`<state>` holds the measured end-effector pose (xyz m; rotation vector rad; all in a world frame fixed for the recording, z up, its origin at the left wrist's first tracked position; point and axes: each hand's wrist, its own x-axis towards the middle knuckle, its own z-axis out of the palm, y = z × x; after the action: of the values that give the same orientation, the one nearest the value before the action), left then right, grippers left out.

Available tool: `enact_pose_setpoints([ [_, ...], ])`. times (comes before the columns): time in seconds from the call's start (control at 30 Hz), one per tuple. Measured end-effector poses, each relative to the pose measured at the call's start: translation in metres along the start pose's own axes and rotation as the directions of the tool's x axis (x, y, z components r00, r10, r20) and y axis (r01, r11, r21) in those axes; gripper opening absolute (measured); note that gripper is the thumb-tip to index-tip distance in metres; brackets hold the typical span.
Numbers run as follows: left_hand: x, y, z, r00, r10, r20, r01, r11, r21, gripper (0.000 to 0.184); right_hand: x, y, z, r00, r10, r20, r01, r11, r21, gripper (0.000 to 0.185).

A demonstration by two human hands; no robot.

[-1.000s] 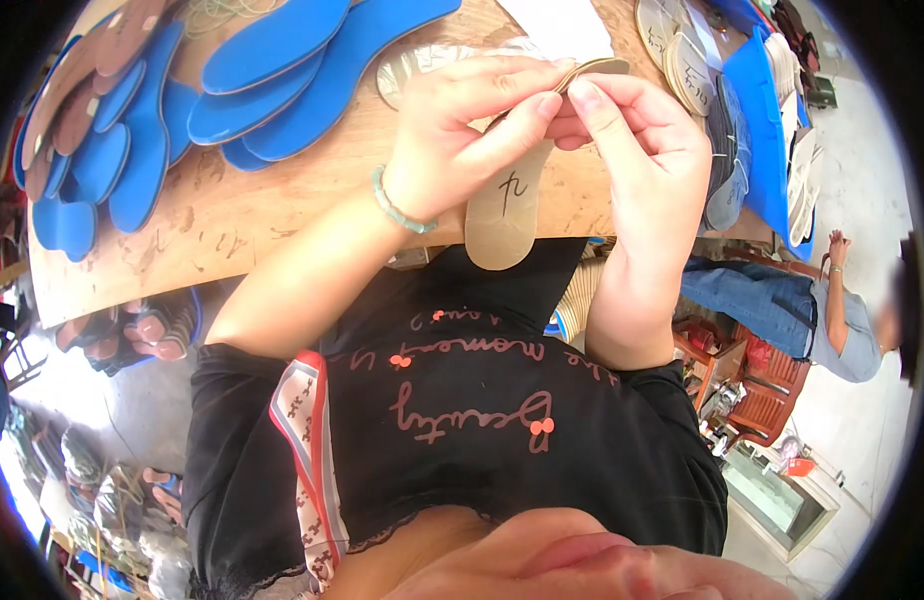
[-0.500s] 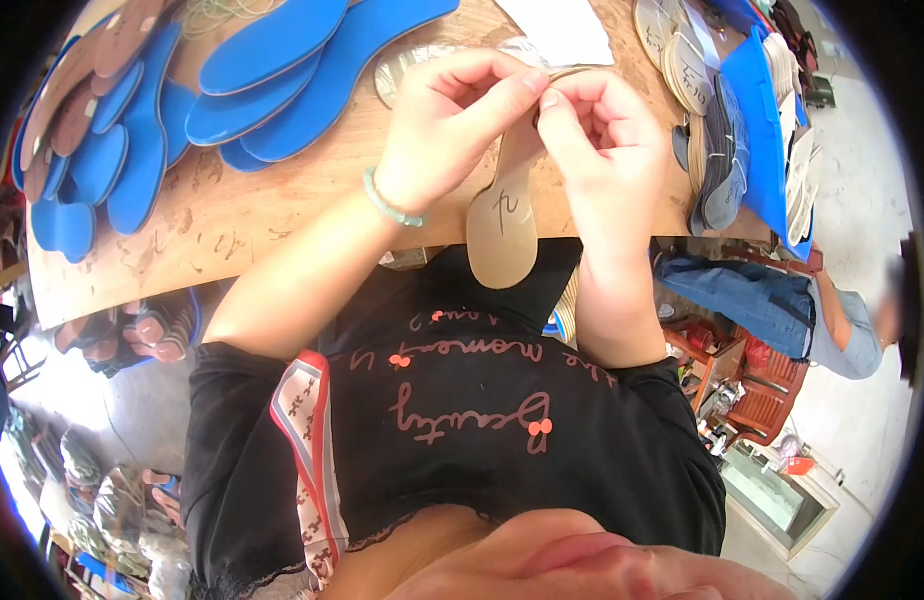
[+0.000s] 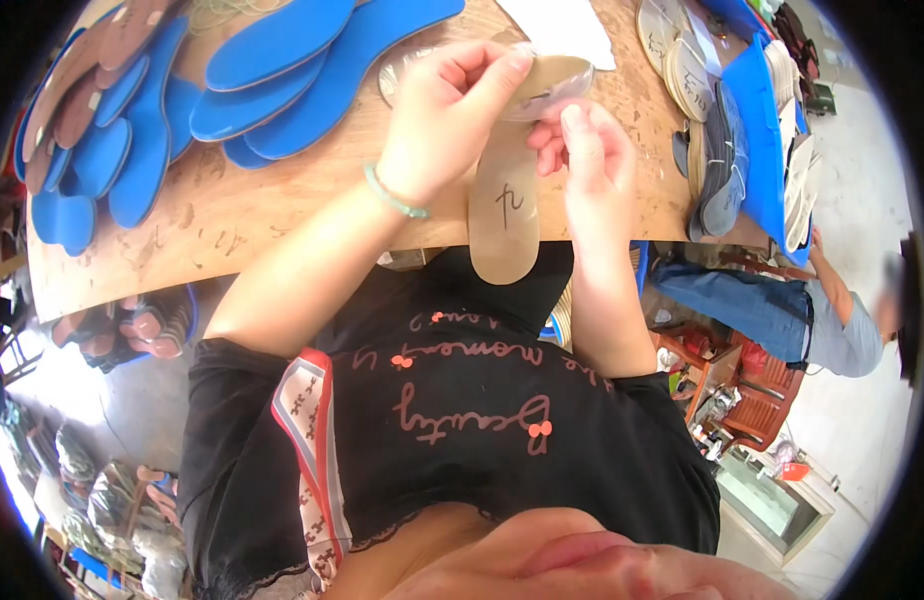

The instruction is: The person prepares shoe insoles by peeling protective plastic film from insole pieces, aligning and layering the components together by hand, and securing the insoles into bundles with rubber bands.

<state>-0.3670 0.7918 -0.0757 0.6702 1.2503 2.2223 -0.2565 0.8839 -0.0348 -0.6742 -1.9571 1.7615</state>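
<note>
My left hand (image 3: 447, 115) pinches the left end of a tan sole-shaped piece (image 3: 559, 69) above the table. Shiny clear film (image 3: 562, 93) hangs along the lower side of that piece. My right hand (image 3: 590, 145) has its thumb and forefinger closed at the film's lower edge, with the other fingers curled. Beneath both hands another tan sole-shaped piece (image 3: 505, 215), with a handwritten mark, points toward my body and sticks out past the table's edge. Its upper end is partly covered.
Blue insoles (image 3: 282, 50) and brown ones (image 3: 77, 115) are piled on the table (image 3: 262, 215) at left. White paper (image 3: 562, 30) lies at the top. Tied insole bundles (image 3: 722, 190) and a blue bin (image 3: 757, 130) stand at right. Another person (image 3: 842, 320) is beyond the right side.
My hands have moved apart, the right one downward. The upper tan piece and clear film now show between them. The lower piece has shifted slightly.
</note>
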Motion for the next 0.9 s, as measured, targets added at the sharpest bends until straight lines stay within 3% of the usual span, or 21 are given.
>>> enact_pose_setpoints([
  [0.1, -0.007, 0.001, 0.006, 0.991, 0.132, 0.035, -0.136, 0.977, 0.161, 0.02, 0.004, -0.009, -0.001, 0.997, 0.082, -0.013, -0.083, 0.988, -0.128, 0.02],
  [0.3, 0.0, 0.0, 0.004, 0.997, 0.032, 0.064, -0.015, 0.971, -0.237, 0.019, 0.007, -0.011, 0.003, 0.999, -0.053, 0.004, 0.053, 0.988, -0.146, 0.028],
  [0.4, 0.002, 0.004, 0.0, 0.987, -0.022, 0.157, 0.041, 0.992, -0.121, 0.019, 0.008, -0.009, 0.007, 0.996, -0.066, 0.052, 0.073, 0.989, -0.125, 0.028],
  [0.57, 0.008, -0.002, -0.006, 0.998, -0.043, -0.04, 0.039, 0.993, -0.111, 0.02, 0.003, 0.003, 0.005, 0.997, -0.017, 0.07, 0.012, 0.998, 0.066, 0.027],
  [0.7, 0.009, -0.003, -0.008, 0.976, 0.038, -0.215, -0.037, 0.999, 0.011, 0.022, -0.013, 0.012, -0.019, 1.0, -0.017, 0.026, 0.018, 0.998, -0.057, 0.026],
  [0.8, 0.022, 0.021, -0.021, 0.945, 0.061, -0.321, -0.137, 0.966, -0.22, 0.013, -0.03, 0.015, -0.041, 0.976, 0.058, -0.212, -0.064, 0.998, -0.022, 0.026],
  [0.83, 0.024, 0.033, -0.019, 0.935, 0.093, -0.341, -0.188, 0.948, -0.257, 0.018, -0.04, 0.017, -0.053, 0.977, 0.036, -0.211, -0.067, 0.988, -0.141, 0.026],
  [0.9, 0.018, 0.016, -0.017, 0.938, 0.163, -0.307, -0.173, 0.985, -0.007, 0.018, -0.063, 0.027, -0.083, 0.981, 0.016, -0.193, -0.081, 0.939, -0.335, 0.027],
])
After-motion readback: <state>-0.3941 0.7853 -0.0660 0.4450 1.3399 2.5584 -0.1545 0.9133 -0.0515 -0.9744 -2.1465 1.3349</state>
